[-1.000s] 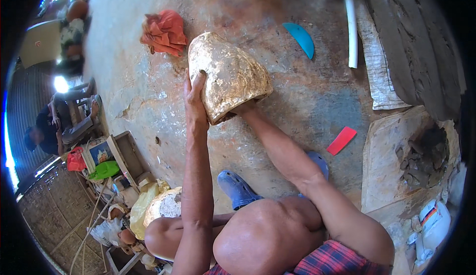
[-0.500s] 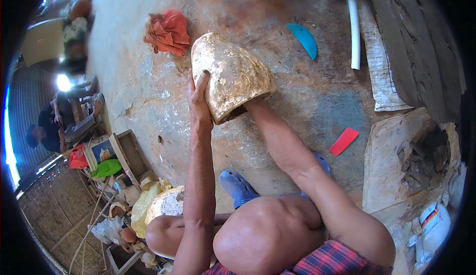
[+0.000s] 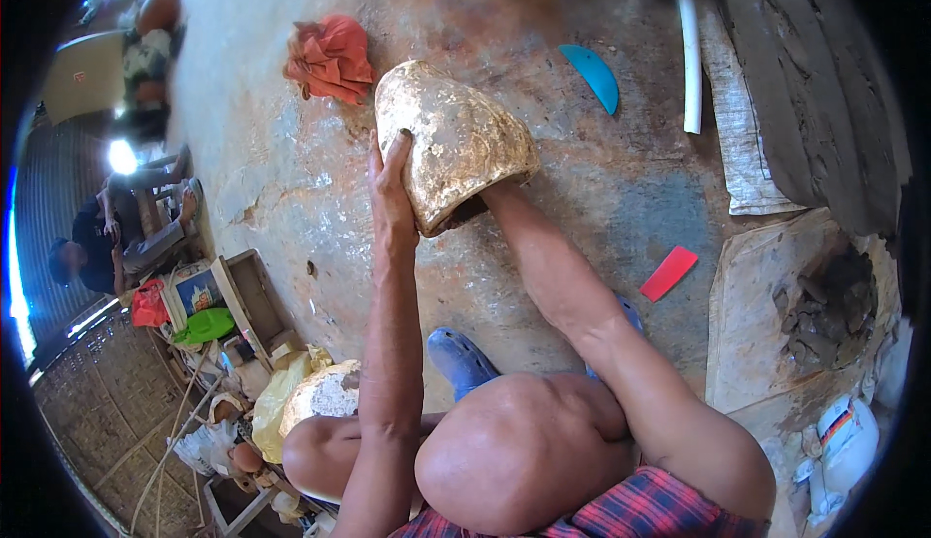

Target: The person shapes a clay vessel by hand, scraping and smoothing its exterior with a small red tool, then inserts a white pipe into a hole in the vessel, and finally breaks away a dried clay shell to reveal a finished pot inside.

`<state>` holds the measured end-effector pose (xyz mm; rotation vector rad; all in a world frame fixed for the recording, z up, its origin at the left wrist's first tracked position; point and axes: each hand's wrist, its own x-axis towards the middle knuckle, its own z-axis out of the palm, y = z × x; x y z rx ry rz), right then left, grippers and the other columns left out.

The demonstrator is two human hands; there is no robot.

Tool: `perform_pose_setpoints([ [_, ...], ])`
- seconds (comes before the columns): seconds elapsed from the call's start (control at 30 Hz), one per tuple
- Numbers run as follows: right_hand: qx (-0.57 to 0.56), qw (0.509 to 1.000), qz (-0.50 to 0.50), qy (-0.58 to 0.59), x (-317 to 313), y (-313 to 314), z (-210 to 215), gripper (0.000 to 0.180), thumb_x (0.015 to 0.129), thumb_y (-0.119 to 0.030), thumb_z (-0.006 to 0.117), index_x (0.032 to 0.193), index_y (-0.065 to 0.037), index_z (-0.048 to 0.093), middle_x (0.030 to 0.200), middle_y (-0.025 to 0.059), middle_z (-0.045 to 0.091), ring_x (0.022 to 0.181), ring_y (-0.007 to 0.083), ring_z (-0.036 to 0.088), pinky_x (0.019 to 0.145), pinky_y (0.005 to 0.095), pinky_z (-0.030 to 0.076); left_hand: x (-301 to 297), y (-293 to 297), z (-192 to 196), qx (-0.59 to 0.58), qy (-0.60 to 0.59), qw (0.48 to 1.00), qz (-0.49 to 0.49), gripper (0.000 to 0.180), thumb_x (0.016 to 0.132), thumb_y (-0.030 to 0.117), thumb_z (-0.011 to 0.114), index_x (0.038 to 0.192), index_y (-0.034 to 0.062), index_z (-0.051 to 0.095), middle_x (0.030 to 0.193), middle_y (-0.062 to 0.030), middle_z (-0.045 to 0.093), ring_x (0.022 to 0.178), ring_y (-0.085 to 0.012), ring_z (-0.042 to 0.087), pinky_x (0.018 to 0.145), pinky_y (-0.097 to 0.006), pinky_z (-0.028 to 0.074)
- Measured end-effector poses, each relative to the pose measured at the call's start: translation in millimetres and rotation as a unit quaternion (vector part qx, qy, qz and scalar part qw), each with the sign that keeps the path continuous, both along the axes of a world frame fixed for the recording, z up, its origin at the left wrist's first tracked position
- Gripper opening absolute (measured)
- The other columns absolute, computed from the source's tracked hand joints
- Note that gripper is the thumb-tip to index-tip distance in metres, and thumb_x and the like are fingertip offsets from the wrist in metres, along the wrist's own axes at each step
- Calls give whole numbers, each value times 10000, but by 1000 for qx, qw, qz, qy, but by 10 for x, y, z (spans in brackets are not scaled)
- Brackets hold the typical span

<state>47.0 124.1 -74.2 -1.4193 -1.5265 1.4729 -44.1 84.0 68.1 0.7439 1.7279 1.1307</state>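
Note:
A hollow, tapered form (image 3: 461,135) with a rounded end and a flaky cream-and-brown surface is held tilted above the floor, its open rim toward me. My left hand (image 3: 391,169) grips its left side, thumb lying on the outer wall. My right forearm (image 3: 548,266) runs into the opening, so the right hand and its fingers are hidden inside. Left of the form, a crumpled orange-red cloth (image 3: 332,58) lies on the floor. To the right are a blue half-moon scraper (image 3: 592,77) and a red rectangular flat piece (image 3: 669,274).
A large slab of grey clay (image 3: 805,72) lies at right on a pale sack. Nearer is a board (image 3: 742,329) with dark clay lumps. A white tube (image 3: 690,63) rests by the slab. Wooden boxes (image 3: 247,291) and clutter stand at left, where another person (image 3: 126,218) sits.
The view has shifted very slightly. Both arms and the hollow form keep almost the same position, with the left hand still gripping its side and the right hand still inside.

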Motion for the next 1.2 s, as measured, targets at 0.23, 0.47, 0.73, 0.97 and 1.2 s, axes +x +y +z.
perform_pose_setpoints([
  [0.23,40,999,-4,10,27,-4,35,543,1033,-398,547,1477,-85,547,1464,170,609,1360,330,573,1167,471,451,-135,3,-190,3,-82,997,-5,618,1072,436,581,1494,-12,525,1359,-158,671,1160,-260,712,974,-399,592],
  [0.47,111,992,54,20,-8,-308,332,536,1020,-387,568,1459,-81,571,1445,176,625,1343,337,590,1156,472,463,-213,-13,-215,-26,-81,996,7,651,1074,461,571,1518,-10,506,1401,-184,657,1175,-292,712,989,-424,594],
  [0.73,95,978,183,-12,87,-220,489,527,1005,-375,592,1438,-75,597,1424,184,644,1324,345,608,1144,473,475,-253,8,-223,-9,-132,991,-17,606,1104,456,519,1517,13,527,1422,-168,657,1222,-306,696,1037,-458,576],
  [0.97,92,961,257,-34,223,-255,577,520,992,-365,612,1420,-71,621,1405,191,661,1307,351,625,1133,474,487,-120,43,-136,-33,-121,992,-6,596,1111,461,501,1505,15,542,1407,-150,669,1233,-290,687,1039,-449,571],
  [1.2,88,955,284,-19,344,-343,612,512,979,-355,633,1401,-66,644,1386,197,677,1290,358,641,1122,476,498,-114,1,-97,-14,-137,990,-30,604,1121,477,453,1522,32,527,1427,-147,658,1269,-286,669,1059,-455,562],
])
